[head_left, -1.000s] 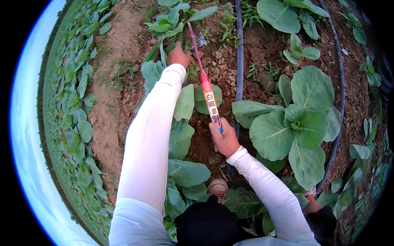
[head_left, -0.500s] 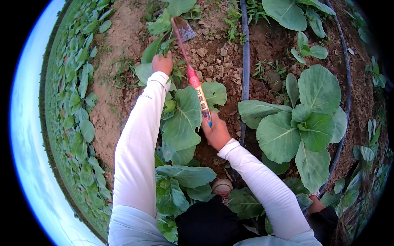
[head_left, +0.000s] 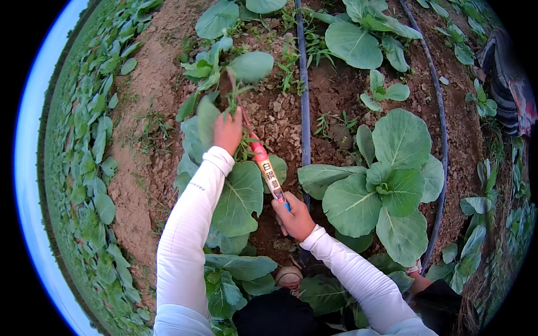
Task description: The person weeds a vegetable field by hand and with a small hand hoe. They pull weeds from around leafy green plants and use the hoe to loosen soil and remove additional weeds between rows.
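My left hand [head_left: 228,132] is closed around green weed stems [head_left: 236,99], just above the leaves of a cabbage plant [head_left: 238,193]. In my right hand [head_left: 297,216] is the end of a small hand hoe [head_left: 265,163], its handle red and yellow with a blue tip. The hoe's shaft runs up and away, passing close beside my left hand. Leaves and weeds hide its blade. Beyond the left hand stands another young cabbage [head_left: 204,67], one of its broad leaves overlapping the hoe's far end.
A black drip hose [head_left: 305,95] runs along the soil right of the hoe, with a second hose [head_left: 440,112] farther right. Between them grow a large cabbage [head_left: 384,187] and a seedling [head_left: 385,92]. My shoe [head_left: 288,276] is below. Striped cloth [head_left: 501,70] shows at the far right.
My left hand has shifted a little right and nearer, still gripping the weeds. The hoe has come nearer, and its blade, visible before, is now hidden. The whole view has shifted.
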A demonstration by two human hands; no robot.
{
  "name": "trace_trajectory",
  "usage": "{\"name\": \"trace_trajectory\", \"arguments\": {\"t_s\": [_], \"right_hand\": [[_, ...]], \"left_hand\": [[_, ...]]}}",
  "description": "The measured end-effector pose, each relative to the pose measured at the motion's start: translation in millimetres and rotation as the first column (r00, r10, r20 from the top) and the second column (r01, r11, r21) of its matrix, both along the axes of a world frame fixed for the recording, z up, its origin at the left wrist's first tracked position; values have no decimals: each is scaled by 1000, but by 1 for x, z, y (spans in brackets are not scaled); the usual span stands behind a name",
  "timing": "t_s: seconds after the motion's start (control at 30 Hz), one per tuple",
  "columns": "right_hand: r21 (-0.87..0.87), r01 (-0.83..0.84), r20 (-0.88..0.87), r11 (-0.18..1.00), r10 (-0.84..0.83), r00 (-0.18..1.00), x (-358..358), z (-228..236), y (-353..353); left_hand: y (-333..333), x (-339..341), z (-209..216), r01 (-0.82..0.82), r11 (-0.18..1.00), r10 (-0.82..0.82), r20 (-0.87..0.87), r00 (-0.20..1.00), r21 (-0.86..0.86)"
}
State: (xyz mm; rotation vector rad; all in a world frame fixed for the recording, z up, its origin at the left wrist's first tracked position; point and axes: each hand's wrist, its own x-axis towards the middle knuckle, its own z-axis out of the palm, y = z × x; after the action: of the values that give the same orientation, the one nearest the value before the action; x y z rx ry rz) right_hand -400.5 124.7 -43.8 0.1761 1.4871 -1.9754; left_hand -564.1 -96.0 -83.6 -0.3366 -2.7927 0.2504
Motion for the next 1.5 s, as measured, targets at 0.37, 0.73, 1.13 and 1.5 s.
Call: {"name": "trace_trajectory", "arguments": {"t_s": [0.37,0.73,1.13,1.5], "right_hand": [[53,203,-188,978,-190,964,-145,29,19],[321,226,-163,920,-181,970,-112,7,21],[183,105,125,978,-129,984,31,25,51],[220,262,-202,940,-219,955,-94,43,46]], "left_hand": [[86,38,24,-286,746,10,420,908,601],[96,38,-31,-322,876,95,526,845,360],[93,35,-48,-350,878,149,509,848,326],[101,36,-44,-389,884,197,548,813,260]]}}
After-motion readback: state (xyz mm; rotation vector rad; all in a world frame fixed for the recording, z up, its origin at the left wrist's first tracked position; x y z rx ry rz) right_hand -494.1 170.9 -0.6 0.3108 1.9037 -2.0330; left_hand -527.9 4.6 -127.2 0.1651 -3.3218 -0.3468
